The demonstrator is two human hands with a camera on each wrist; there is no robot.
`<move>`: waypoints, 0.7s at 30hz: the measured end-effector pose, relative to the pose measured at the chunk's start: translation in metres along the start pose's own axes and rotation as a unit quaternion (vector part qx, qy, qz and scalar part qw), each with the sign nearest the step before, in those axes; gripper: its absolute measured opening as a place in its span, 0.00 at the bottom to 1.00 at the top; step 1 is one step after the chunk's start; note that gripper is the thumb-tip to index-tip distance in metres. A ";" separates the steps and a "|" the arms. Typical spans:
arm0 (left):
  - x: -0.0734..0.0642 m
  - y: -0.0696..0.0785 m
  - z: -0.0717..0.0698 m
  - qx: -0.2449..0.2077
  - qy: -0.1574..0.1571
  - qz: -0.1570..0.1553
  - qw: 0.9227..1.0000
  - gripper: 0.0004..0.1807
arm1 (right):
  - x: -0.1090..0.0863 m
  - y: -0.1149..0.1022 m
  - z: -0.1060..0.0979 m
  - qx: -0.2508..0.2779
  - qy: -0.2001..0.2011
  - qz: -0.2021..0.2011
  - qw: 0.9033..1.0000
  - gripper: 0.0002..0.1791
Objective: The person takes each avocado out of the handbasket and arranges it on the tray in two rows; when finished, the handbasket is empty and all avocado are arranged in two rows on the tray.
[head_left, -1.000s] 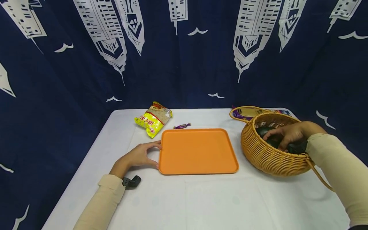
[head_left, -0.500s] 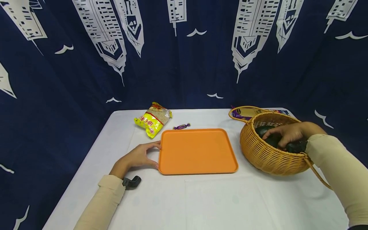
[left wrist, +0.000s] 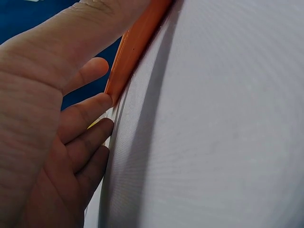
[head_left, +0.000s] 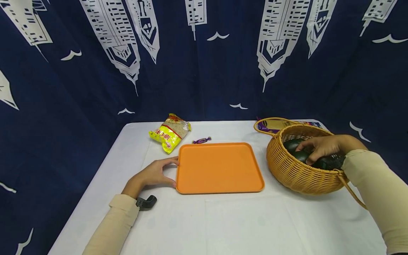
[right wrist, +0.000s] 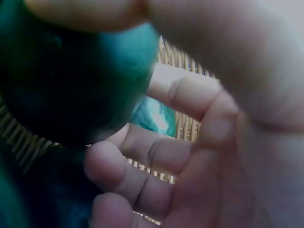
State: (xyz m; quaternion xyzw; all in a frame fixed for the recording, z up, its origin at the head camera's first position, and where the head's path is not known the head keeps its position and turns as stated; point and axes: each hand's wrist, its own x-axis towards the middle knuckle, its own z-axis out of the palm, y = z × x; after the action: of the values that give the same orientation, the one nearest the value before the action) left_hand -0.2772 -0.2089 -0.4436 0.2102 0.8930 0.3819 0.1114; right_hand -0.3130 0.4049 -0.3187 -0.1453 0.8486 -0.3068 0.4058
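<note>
The left hand rests at the left edge of an orange tray, thumb and fingertips spread along its rim. In the left wrist view, its fingers are relaxed beside the tray's side. My right hand reaches into a round wicker basket of dark green fruits that look like avocados. From the right wrist view, thumb and fingers hold one smooth avocado. Another glossy green fruit shows behind the fingers. The basket's bottom is mostly hidden.
A yellow snack bag and a purple wrapped candy lie behind the tray. A purple and yellow package lies behind the basket, partly covered. The basket's handle hangs toward the front. A navy patterned curtain borders the white table.
My right hand has shifted slightly to the right within the basket, and more of the dark green fruits shows below it. The left hand and tray stay in place.
</note>
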 end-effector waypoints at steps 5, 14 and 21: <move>0.000 0.001 0.001 0.001 0.001 0.002 1.000 0.45 | -0.004 -0.001 -0.001 -0.025 0.027 -0.031 0.999 0.34; -0.001 0.002 0.001 0.001 0.003 0.005 1.000 0.44 | -0.027 -0.009 -0.003 -0.043 0.120 -0.102 0.987 0.31; -0.001 0.002 0.001 0.002 0.000 0.001 1.000 0.43 | -0.040 -0.024 -0.005 -0.051 0.166 -0.144 0.974 0.26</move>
State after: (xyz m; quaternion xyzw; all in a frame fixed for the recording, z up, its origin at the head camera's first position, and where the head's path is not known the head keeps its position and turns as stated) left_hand -0.2750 -0.2073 -0.4429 0.2111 0.8936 0.3803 0.1113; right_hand -0.2922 0.4080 -0.2766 -0.2338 0.8886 -0.3385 0.2031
